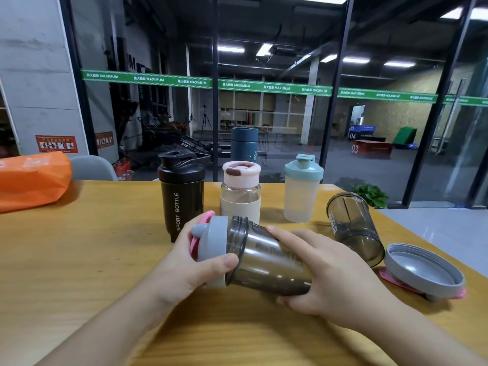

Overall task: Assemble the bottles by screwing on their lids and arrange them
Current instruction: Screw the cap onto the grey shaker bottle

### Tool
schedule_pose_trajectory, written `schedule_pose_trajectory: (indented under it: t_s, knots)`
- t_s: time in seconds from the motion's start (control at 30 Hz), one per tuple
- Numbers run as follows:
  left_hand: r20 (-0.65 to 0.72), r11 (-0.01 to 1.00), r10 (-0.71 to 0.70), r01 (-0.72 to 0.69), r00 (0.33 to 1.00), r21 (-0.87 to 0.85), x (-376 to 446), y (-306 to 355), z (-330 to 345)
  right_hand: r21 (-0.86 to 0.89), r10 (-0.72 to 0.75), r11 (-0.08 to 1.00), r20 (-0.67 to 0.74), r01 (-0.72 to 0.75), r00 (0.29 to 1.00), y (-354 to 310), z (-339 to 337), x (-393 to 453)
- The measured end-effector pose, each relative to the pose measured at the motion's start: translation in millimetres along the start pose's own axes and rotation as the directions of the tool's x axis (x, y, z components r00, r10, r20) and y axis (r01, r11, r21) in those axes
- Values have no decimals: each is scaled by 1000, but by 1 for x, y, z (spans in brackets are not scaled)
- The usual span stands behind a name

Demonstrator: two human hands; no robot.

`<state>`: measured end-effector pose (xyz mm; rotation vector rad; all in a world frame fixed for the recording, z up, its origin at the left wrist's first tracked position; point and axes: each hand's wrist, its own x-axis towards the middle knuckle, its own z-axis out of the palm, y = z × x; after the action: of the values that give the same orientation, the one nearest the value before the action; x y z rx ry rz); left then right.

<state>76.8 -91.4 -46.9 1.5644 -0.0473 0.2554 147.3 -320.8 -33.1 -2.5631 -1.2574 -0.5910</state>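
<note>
Two hands on one bottle right now. The left hand (pixel 184 262) has its fingers curled round the grey lid (pixel 214 250) with the thumb clamped on the rim, and the right hand (pixel 319 276) has its fingers wrapped round the smoky bottle (pixel 269 262), index finger lying along the top. The bottle is held sideways just over the bench (pixel 79 247), mouth pointing left. The lid sits at the neck but you can see bare thread between lid and shoulder, so I'd say it's the screwing-on step and it isn't seated yet. There's a pink flip tab (pixel 203 220) on the lid's far side.

Next move, I reckon: keep the lid square to the threads so it doesn't cross-thread, twist until it stops, then stand it upright.

Behind the hands, three bottles stand capped in a row: the black sport bottle (pixel 182 202), the pink-capped bottle (pixel 240 191) and the teal-capped shaker (pixel 303 188). Off to the right a second smoky bottle (pixel 353 228) stands tilted without a lid, and its loose grey lid (pixel 425 273) lies upside down just beside it, so one more to go.
</note>
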Motion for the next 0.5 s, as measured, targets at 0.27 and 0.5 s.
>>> schedule_pose_trajectory:
  t_s: [0.27,0.5]
  knots:
    - [32,1000,2,-1,999,-7,-1,2,1,-138,-51,989,-7,49,999,2,-1,3]
    - [7,999,-42,42,999,8,0,1,3,-201,-77,977,-11,73,997,2,-2,3]
